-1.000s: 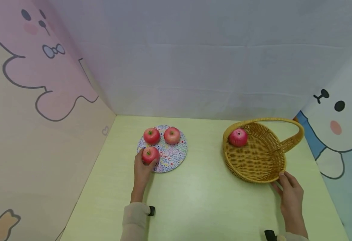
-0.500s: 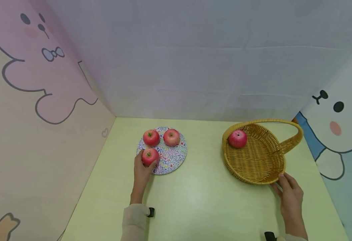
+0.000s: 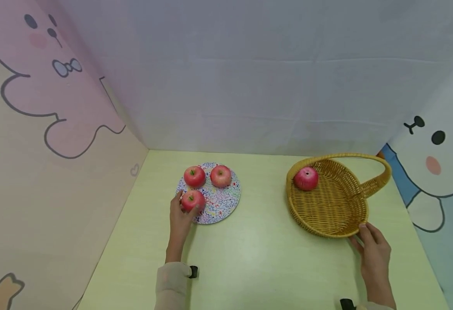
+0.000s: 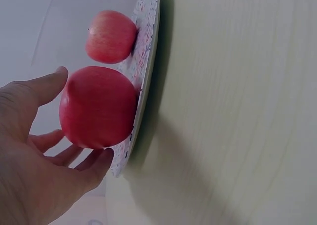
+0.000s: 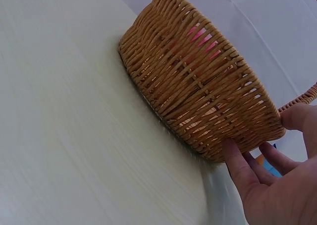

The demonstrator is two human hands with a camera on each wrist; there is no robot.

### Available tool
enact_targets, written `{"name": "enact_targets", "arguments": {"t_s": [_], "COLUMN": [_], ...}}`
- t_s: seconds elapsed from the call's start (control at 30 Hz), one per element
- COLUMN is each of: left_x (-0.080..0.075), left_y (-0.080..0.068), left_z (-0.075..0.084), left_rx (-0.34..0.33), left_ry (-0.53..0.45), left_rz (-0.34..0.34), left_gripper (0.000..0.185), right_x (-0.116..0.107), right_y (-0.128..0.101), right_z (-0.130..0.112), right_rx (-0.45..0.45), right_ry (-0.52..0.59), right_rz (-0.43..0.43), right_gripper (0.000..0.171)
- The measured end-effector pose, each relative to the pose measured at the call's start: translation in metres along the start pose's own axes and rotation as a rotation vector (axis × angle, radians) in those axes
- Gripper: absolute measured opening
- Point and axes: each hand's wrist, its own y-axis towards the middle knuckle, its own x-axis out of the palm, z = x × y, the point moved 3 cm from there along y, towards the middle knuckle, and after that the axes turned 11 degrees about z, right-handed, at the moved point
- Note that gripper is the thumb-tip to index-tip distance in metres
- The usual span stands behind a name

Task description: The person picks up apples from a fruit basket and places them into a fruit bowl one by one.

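Note:
In the head view my left hand [image 3: 180,219] is around the near red apple [image 3: 193,200], which rests on a round, speckled plate [image 3: 226,202]. The left wrist view shows the thumb and fingers spread loosely about this apple [image 4: 98,107], with narrow gaps at the thumb tip and lower fingertips. Two more apples, one at back left [image 3: 194,177] and one at back right [image 3: 221,176], share the plate. On the right, my right hand [image 3: 375,249] grips a wicker basket [image 3: 327,211] at its near right rim, thumb on top and fingers against the outer wall [image 5: 198,86].
A pinkish-red round fruit [image 3: 306,178] lies inside the basket at its left, under the arched handle [image 3: 379,181]. Plate and basket stand apart on a pale table [image 3: 257,249]. A plain cloth wall [image 3: 226,107] rises behind, with printed walls on both sides.
My left hand has shifted slightly left and its fingers have loosened around the near apple, which stays on the plate. The right hand and basket have hardly moved.

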Motion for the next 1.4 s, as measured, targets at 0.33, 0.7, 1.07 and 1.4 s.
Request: {"name": "enact_targets", "arguments": {"t_s": [0.33,0.7,1.07,1.4], "left_x": [-0.012,-0.019,-0.005,0.022], "left_y": [0.001,-0.007,-0.021,-0.035], "left_z": [0.013,0.032,0.061,0.087], "left_rx": [0.059,0.218,0.420,0.524], "left_ry": [-0.047,-0.114,-0.024,0.005], "left_rz": [0.063,0.152,0.090,0.007], "left_gripper": [0.077,0.068,0.072,0.072], "right_x": [0.000,-0.002,-0.004,-0.004], "right_y": [0.000,0.000,0.000,-0.002], "right_z": [0.002,0.002,0.002,0.002], "right_rx": [-0.013,0.001,0.015,0.030], "right_ry": [0.057,0.078,0.101,0.106], "right_rz": [-0.005,-0.017,-0.034,-0.056], "right_gripper": [0.059,0.058,0.055,0.056]}}
